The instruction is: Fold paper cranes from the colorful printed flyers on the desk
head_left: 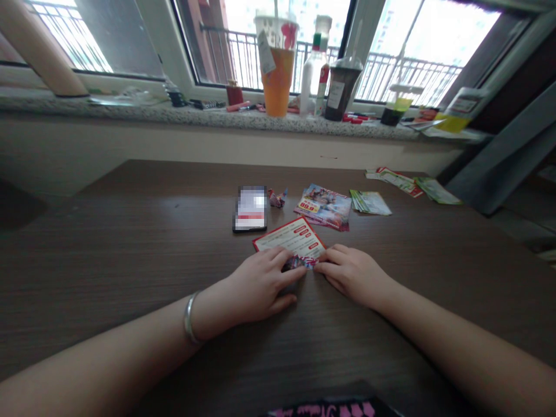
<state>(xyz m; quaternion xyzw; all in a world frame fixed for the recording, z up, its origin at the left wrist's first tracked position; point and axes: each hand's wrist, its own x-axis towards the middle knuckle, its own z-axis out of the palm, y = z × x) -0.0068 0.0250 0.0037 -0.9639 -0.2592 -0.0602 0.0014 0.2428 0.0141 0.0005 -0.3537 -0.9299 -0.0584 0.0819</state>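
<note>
A red-edged printed flyer lies on the table between my hands, pale with text on its upper face. Along its near edge a narrow folded strip shows a colourful picture side. My left hand lies over the flyer's near left part, fingers stretched out and pressing it, thumb apart on the table. At the right corner, the bent fingers of my right hand pinch the flyer's edge; its thumb is mostly hidden. Beyond the flyer sit a small folded paper figure and a phone with a blurred screen.
A stack of colourful flyers lies beyond my right hand. Green-and-white paper slips and more leaflets lie farther right. On the windowsill stand an orange drink cup, a dark drink cup and bottles.
</note>
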